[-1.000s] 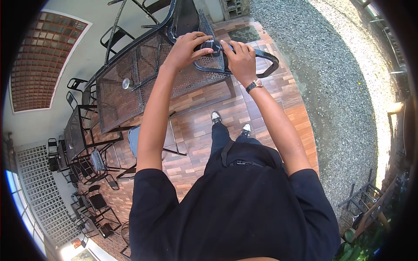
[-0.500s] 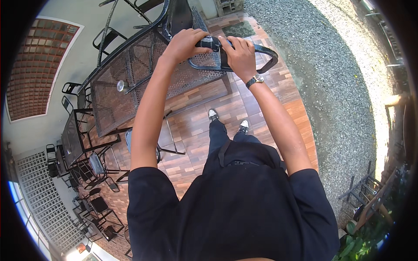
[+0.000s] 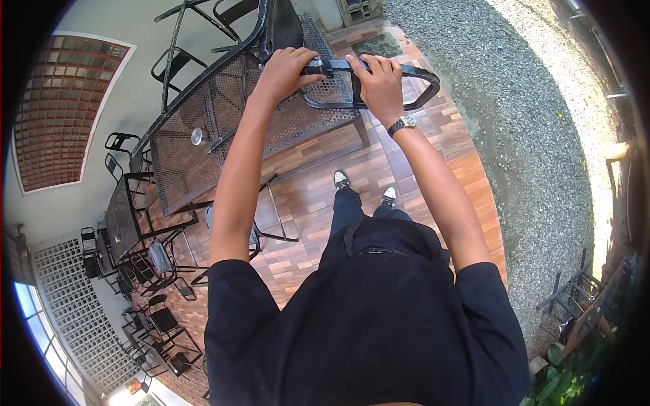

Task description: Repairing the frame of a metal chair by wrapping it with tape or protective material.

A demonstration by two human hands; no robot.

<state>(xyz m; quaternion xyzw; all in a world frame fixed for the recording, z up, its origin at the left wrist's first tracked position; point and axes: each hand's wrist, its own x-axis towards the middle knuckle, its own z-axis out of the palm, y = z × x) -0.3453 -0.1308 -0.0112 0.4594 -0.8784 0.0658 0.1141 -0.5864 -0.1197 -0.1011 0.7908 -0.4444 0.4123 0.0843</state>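
A black metal chair frame (image 3: 423,73) with worn paint rests over a brown perforated-metal table (image 3: 183,169). Around one of its tubes, a dark band (image 3: 318,66) that looks like tape or a sleeve shows between my hands. My left hand (image 3: 288,73) curls over the tube at the left end of this band, thumb on the near side. To the right of it, my right hand (image 3: 380,84), with a watch (image 3: 402,124) on the wrist, grips the looped part of the frame from above. Its thumb is mostly hidden. A dark panel (image 3: 283,30) of the chair stands beyond my left hand.
A small round shiny object (image 3: 199,136) sits on the mesh table. Several black chairs (image 3: 162,318) and another table (image 3: 122,216) fill the left side. Patterned tile floor (image 3: 298,230) lies under my feet, bordered by gravel (image 3: 514,135) on the right. A metal frame (image 3: 572,294) stands on the gravel.
The whole view has shifted slightly right and down. My right hand has slid a little away from the left, so more of the tube shows between them. Both hands stay on the chair frame.
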